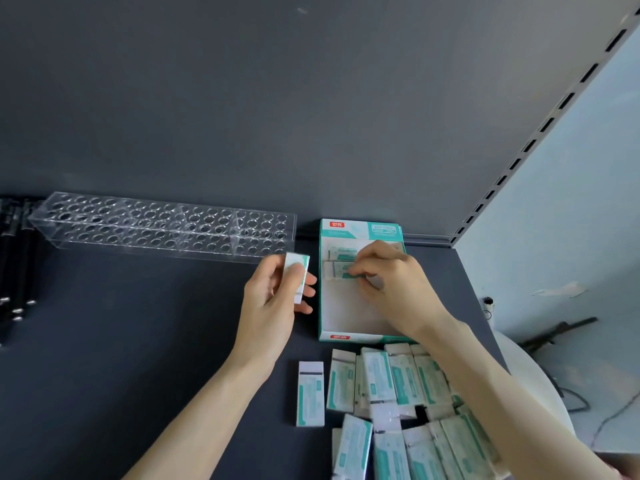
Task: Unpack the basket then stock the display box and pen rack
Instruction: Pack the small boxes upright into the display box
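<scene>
A teal-and-white display box lies open on the dark shelf, with two small packs at its far end. My right hand reaches into the box and pinches the nearer pack with its fingertips. My left hand hovers just left of the box and grips one white-and-teal pack upright between thumb and fingers. A pile of several like packs lies on the shelf in front of the box. The clear acrylic pen rack stands empty at the back left.
Black pens lie at the far left edge. A dark back wall rises behind the rack and box. A slotted shelf upright runs along the right, with a white round object and cables beyond the shelf's right edge.
</scene>
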